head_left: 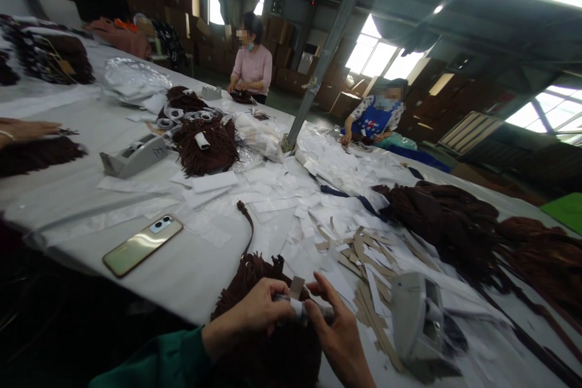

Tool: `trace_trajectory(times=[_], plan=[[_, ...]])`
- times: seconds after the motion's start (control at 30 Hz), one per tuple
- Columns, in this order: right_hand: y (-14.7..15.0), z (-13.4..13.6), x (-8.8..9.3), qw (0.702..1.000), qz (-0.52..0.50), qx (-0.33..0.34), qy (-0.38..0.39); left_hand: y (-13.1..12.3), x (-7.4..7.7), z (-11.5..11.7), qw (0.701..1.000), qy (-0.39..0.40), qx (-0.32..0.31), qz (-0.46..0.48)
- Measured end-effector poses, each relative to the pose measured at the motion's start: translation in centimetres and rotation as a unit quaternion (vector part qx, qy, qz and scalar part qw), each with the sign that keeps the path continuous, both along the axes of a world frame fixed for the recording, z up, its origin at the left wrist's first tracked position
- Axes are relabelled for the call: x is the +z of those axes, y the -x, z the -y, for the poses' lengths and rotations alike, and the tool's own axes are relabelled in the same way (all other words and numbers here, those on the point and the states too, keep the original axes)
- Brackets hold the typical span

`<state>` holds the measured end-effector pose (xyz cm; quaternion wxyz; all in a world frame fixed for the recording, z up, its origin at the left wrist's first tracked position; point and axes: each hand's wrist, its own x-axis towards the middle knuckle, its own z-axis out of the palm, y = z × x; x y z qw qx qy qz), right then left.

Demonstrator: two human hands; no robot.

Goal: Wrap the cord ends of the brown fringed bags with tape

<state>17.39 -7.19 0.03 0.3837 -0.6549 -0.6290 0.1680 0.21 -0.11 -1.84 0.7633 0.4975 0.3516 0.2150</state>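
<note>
A dark brown fringed bag [273, 351] lies at the table's front edge below my hands. Over it, my left hand [257, 312] pinches one end of a small roll wrapped in white paper [297, 308]. My right hand [339, 330] grips the other end, thumb against the roll and forefinger raised. A short grey-beige tab [297, 287] stands up between the hands. What lies inside the wrapping is hidden. From the bag's top a thin brown strap [248, 224] runs up onto the table.
A tape dispenser [416, 321] stands right of my hands, beside cardboard strips [368, 273]. A phone [143, 244], another dispenser [136, 154] and a fringed bag [207, 145] lie left. Brown bags [441, 212] are piled right. Two people work across the table; another person's hand [27, 129] is left.
</note>
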Motion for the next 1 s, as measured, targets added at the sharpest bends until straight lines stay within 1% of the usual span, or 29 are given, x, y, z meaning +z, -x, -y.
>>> trace_trajectory(times=[0.07,0.1,0.2,0.33,0.47,0.57,0.67,0.77,0.87,0.9,1.0], plan=[[0.3,-0.2,0.3,0.999,-0.022,0.036,0.023,0.0,0.2,0.4,0.999,-0.028,-0.018,-0.008],[0.5,-0.3,0.4,0.998,-0.025,0.051,0.021,0.0,0.2,0.5,0.999,-0.033,-0.021,-0.009],[0.9,-0.3,0.4,0.996,-0.008,0.082,-0.029,0.2,-0.1,0.5,0.999,-0.026,-0.017,-0.014],[1.0,-0.4,0.6,0.984,0.036,0.147,-0.093,0.1,-0.7,0.4,0.999,0.04,-0.004,-0.013],[0.7,-0.8,1.1,0.967,0.074,0.22,-0.104,-0.1,-1.2,0.5,0.992,0.128,-0.011,0.01],[0.6,-0.9,1.5,0.955,0.11,0.254,-0.105,0.0,-1.5,0.7,0.979,0.2,-0.027,0.039],[0.5,-0.9,1.9,0.948,0.13,0.265,-0.121,0.2,-1.8,0.7,0.96,0.264,-0.044,0.077],[0.1,-0.9,2.3,0.94,0.153,0.273,-0.132,0.3,-2.0,0.7,0.94,0.322,-0.059,0.093],[0.2,-0.7,2.3,0.932,0.194,0.274,-0.139,0.2,-2.2,0.8,0.924,0.361,-0.063,0.106],[0.4,-0.5,2.2,0.93,0.206,0.269,-0.143,0.0,-2.3,1.0,0.927,0.356,-0.053,0.103],[0.5,0.5,1.2,0.933,0.237,0.235,-0.138,0.0,-2.6,1.5,0.955,0.289,0.004,0.073]])
